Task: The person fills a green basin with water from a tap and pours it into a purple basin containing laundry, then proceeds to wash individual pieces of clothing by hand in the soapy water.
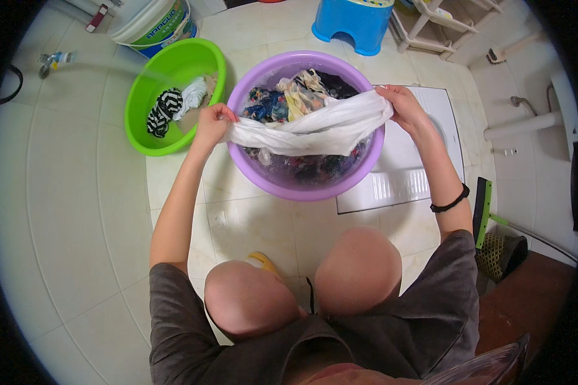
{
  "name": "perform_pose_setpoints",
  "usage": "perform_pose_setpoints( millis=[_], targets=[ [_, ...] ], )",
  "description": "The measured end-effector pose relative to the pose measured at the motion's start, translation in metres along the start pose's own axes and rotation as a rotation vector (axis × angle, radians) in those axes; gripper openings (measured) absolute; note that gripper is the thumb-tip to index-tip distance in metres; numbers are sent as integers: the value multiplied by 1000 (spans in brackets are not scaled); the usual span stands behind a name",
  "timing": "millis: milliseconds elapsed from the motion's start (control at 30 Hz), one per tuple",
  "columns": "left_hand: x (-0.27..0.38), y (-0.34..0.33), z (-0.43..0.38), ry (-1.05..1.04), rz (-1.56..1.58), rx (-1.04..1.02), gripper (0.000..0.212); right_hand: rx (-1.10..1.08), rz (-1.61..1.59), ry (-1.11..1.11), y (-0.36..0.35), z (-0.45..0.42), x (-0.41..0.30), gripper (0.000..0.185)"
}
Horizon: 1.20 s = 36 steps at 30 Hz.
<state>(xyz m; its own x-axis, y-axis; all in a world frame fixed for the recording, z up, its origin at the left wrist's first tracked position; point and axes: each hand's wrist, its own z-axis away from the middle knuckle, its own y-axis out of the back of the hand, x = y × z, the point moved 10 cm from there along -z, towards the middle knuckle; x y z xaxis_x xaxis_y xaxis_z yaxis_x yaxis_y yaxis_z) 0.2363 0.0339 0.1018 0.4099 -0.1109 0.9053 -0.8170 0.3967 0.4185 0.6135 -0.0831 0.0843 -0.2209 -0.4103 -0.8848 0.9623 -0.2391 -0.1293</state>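
Note:
Stretched between my two hands is a wet white cloth (313, 134), held over a purple plastic basin (306, 191). My left hand (214, 122) grips one end at the basin's left rim. The other end is pinched in my right hand (404, 107), just past the right rim. Soaking in the basin's water are a blue floral garment (267, 106), a yellowish cloth (298, 96) and dark fabric (334, 84). The white cloth hides part of the clothes beneath it.
Left of the basin stands a green plastic tub (137, 127) holding a black-and-white striped cloth (164, 110) and a white cloth (191, 94). A white squat toilet (400, 180) lies at right. Behind are a blue step stool (351, 24), a paint bucket (159, 26) and a shelf rack (424, 29).

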Motion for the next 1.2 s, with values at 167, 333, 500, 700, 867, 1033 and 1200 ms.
perform_pose_setpoints(
  millis=[167,333,500,700,867,1033,1200],
  targets=[
    [69,-69,38,-612,-773,225,19,299,789,529,0,1,-8,21],
    [42,-168,85,-610,-679,-261,22,-245,1390,858,-120,50,61,28],
    [20,-184,80,-667,-986,-234,26,-347,1489,753,-130,29,110,27],
    [-4,-143,45,-323,-413,-264,17,-723,968,259,-132,22,89,29],
    [46,-95,37,-57,-35,-299,8,-532,301,129,-111,35,28,29],
    [57,-110,44,-81,70,-503,20,-370,156,155,-103,28,18,24],
    [-12,-146,55,-289,-553,-561,38,-201,774,545,-119,2,69,30]
  ],
)
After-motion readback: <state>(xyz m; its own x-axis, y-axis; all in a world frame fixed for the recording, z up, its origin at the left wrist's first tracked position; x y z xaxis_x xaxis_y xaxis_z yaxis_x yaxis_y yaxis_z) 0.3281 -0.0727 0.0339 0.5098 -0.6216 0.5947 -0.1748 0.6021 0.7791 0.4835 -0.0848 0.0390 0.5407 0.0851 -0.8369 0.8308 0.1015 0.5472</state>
